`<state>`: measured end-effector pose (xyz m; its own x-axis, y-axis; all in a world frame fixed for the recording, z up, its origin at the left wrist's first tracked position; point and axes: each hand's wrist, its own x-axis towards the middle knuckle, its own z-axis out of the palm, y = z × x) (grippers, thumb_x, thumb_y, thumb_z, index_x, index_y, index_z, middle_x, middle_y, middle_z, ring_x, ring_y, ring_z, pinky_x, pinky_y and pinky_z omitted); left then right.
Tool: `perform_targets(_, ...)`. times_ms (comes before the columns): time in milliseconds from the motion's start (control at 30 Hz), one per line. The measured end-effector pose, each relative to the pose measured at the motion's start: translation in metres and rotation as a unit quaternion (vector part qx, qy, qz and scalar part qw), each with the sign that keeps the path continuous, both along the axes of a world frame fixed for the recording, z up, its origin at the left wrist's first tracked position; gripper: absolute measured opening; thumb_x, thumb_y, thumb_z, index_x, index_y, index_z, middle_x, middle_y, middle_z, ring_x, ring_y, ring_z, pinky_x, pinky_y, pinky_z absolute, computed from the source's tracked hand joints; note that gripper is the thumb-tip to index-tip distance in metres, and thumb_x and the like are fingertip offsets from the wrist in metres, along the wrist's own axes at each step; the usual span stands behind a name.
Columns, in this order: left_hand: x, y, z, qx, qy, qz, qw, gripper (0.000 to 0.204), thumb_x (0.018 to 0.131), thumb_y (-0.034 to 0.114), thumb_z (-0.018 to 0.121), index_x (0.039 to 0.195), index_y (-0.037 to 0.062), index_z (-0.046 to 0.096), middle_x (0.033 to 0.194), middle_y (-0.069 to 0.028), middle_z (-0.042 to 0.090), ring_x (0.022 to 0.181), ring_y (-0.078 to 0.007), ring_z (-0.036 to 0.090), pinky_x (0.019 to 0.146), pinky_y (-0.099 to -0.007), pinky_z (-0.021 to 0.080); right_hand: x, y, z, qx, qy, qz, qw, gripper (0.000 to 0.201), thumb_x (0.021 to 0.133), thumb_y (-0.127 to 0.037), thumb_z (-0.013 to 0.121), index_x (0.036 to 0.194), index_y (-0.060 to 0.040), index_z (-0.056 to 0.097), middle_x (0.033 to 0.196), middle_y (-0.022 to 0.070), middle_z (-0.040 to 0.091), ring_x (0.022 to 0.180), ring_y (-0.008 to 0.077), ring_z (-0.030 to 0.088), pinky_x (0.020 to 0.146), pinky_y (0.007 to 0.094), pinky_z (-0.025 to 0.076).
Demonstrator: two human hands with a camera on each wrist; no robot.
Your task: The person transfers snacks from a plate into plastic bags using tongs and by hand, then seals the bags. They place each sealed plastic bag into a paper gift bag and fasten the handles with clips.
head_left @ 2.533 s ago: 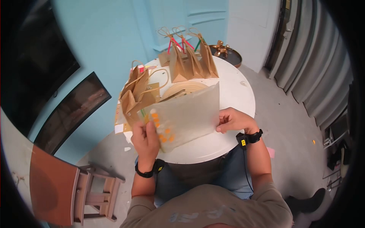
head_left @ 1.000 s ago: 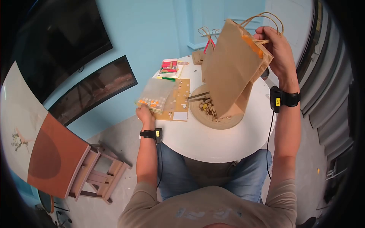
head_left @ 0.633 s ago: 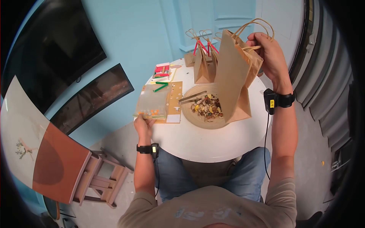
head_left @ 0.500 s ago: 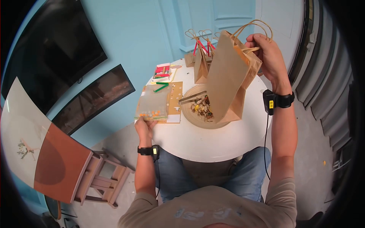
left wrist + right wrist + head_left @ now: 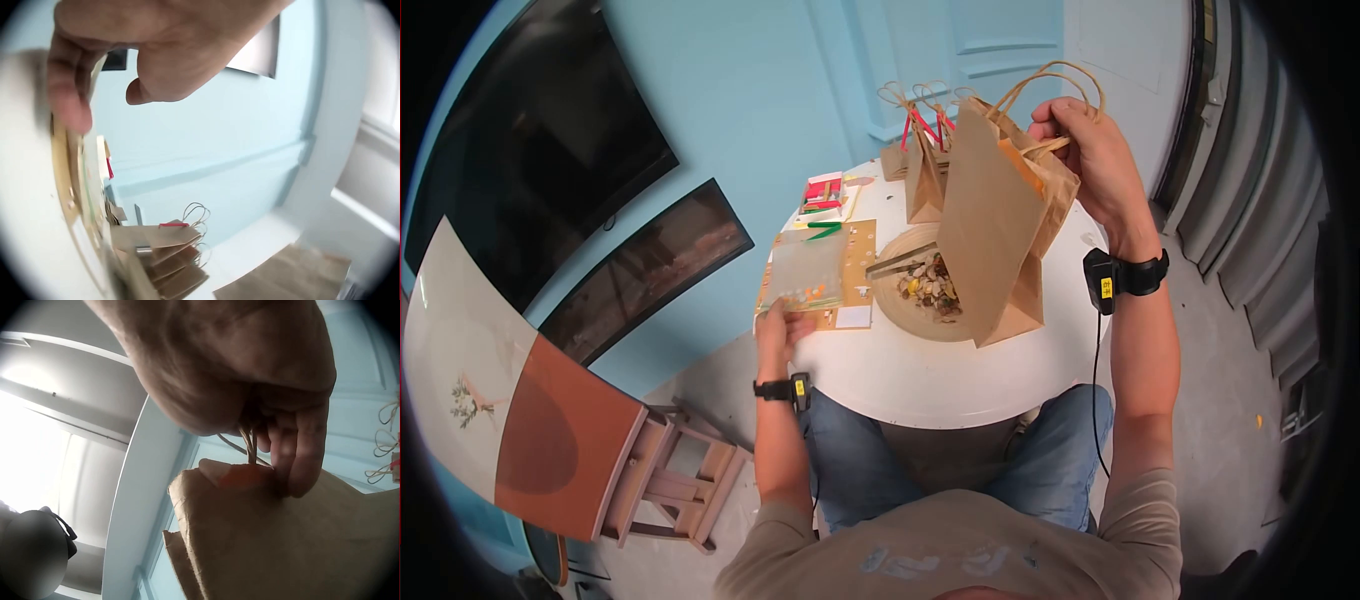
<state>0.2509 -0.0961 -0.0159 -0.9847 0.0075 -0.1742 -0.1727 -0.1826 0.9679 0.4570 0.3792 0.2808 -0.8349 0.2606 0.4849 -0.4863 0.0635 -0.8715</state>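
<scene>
Raised over the right of the table, a brown paper bag (image 5: 995, 230) hangs by its twisted handles from my right hand (image 5: 1100, 165), whose fingers curl round one handle. Something orange shows at the bag's mouth (image 5: 240, 477) in the right wrist view. My left hand (image 5: 775, 335) is at the near edge of a frosted pouch (image 5: 808, 262) with orange and white dots, which lies on a brown patterned sheet (image 5: 860, 262). In the left wrist view the thumb of my left hand (image 5: 150, 44) stands apart from its loosely bent fingers.
A round woven tray (image 5: 900, 310) with mixed dried pieces and tongs (image 5: 900, 260) is behind the raised bag. Smaller paper bags (image 5: 925, 180) with red clips stand at the back. A box of red and green clips (image 5: 822, 195) sits at the back left of the white table (image 5: 880, 385).
The frosted pouch has gone from both hands down onto the patterned sheet, and my left hand has loosened from it. My right hand has lifted the paper bag, then lowered it slightly.
</scene>
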Motion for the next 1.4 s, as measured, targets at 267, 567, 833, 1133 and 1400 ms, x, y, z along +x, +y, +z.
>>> perform_targets(267, 0.05, 0.005, 0.056, -0.32, 0.289, 0.038, 0.902, 0.066, 0.099, 0.024, 0.084, 0.151, -0.0056, 0.056, 0.124, -0.0188, 0.075, 0.114, -0.0286, 0.074, 0.1, -0.0409, 0.059, 0.009, -0.028, 0.01, -0.014, -0.032, 0.081, 0.996, 0.03, 0.115, -0.028, 0.061, 0.112, -0.0013, 0.074, 0.093, 0.0061, 0.081, 0.079, 0.01, 0.074, 0.07, 0.0246, 0.058)
perform_targets(567, 0.101, 0.105, 0.111, 0.034, 0.303, -0.476, 0.825, 0.08, 0.096, 0.014, 0.086, 0.166, 0.0017, 0.051, 0.157, -0.0136, 0.065, 0.139, -0.0236, 0.065, 0.117, -0.0354, 0.052, 0.017, -0.033, 0.014, -0.039, -0.036, 0.233, 0.971, 0.035, 0.12, -0.029, 0.055, 0.111, -0.0009, 0.072, 0.088, 0.0105, 0.08, 0.07, 0.0121, 0.075, 0.065, 0.0255, 0.06)
perform_targets(833, 0.131, 0.126, 0.065, 0.16, 0.117, -0.543, 0.816, 0.06, 0.099, 0.015, 0.085, 0.152, -0.0015, 0.064, 0.133, -0.0052, 0.078, 0.123, -0.0148, 0.07, 0.109, -0.0346, 0.054, 0.009, -0.011, -0.011, -0.011, -0.099, 0.126, 0.987, 0.035, 0.117, -0.028, 0.057, 0.109, 0.0003, 0.075, 0.088, 0.0079, 0.082, 0.077, 0.0137, 0.078, 0.07, 0.0281, 0.062)
perform_targets(1133, 0.165, 0.185, 0.042, 0.153, 0.098, -0.416, 0.891, 0.045, 0.102, 0.01, 0.081, 0.144, 0.0004, 0.069, 0.135, -0.0067, 0.077, 0.12, -0.0151, 0.072, 0.105, -0.0323, 0.055, -0.008, -0.009, -0.047, -0.071, -0.126, 0.141, 0.979, 0.035, 0.118, -0.028, 0.056, 0.111, 0.0012, 0.075, 0.092, 0.0099, 0.082, 0.077, 0.0154, 0.078, 0.069, 0.0278, 0.063)
perform_targets(1400, 0.157, 0.176, 0.046, 0.009, 0.267, -0.295, 0.917, 0.033, 0.1, 0.003, 0.082, 0.132, -0.0004, 0.074, 0.117, -0.003, 0.08, 0.099, -0.0091, 0.071, 0.086, -0.0271, 0.058, 0.006, 0.001, -0.05, -0.123, -0.129, 0.264, 0.948, 0.041, 0.12, -0.038, 0.057, 0.129, -0.0011, 0.072, 0.117, 0.0142, 0.081, 0.103, 0.0171, 0.08, 0.087, 0.0321, 0.064)
